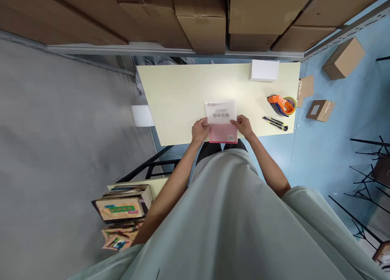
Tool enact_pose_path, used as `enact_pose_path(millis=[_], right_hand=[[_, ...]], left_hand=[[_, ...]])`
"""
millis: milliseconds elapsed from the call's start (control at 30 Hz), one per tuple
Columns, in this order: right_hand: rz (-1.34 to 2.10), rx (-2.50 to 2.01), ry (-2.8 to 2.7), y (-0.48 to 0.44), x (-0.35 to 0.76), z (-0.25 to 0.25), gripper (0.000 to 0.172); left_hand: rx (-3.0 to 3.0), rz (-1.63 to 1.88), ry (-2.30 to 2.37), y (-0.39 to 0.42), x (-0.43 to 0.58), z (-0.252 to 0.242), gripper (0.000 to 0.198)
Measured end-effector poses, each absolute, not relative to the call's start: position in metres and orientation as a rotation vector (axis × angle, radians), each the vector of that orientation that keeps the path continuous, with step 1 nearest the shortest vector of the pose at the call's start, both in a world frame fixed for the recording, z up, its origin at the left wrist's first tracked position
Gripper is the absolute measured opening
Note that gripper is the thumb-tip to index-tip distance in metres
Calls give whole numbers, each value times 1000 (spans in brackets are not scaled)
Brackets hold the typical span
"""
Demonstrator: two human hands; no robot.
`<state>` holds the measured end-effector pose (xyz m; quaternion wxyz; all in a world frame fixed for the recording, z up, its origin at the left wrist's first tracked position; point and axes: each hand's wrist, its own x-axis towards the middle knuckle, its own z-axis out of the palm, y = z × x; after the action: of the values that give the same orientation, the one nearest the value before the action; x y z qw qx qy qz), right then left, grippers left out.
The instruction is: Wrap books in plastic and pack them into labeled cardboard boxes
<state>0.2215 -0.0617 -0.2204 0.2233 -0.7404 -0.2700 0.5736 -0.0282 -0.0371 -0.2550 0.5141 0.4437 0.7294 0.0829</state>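
Brown cardboard boxes [201, 32] fill a shelf beyond a pale cream table [176, 93] that stands over a blue floor [344, 105]. At the table's near edge, roughly midway along it, a white-and-pink booklet [222, 129] lies between the person's hands, its pink end toward the body. The left hand [200, 130] pinches the booklet's left side, fingers closed in; the right hand [243, 125] grips the right side, thumb over the top. Off to the right, an orange tape dispenser [280, 103] sits just above black-and-yellow utility knives [276, 124], and a white box [264, 71] stands near the far edge.
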Motion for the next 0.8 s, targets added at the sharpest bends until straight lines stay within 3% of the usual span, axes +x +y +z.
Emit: enact_pose_path(millis=[300, 467, 700, 800], right_hand=[[1392, -2009, -708, -74, 305, -187, 45], [1287, -2147, -784, -79, 347, -168, 39], [1019, -2411, -1134, -64, 309, -151, 27], [1037, -2354, -1234, -58, 272, -141, 24]], left_hand=[[1116, 208, 1575, -41, 50, -232, 53], [1152, 184, 1428, -47, 100, -226, 61], [1202, 183, 1304, -48, 112, -246, 67], [1152, 293, 1236, -53, 97, -241, 59]])
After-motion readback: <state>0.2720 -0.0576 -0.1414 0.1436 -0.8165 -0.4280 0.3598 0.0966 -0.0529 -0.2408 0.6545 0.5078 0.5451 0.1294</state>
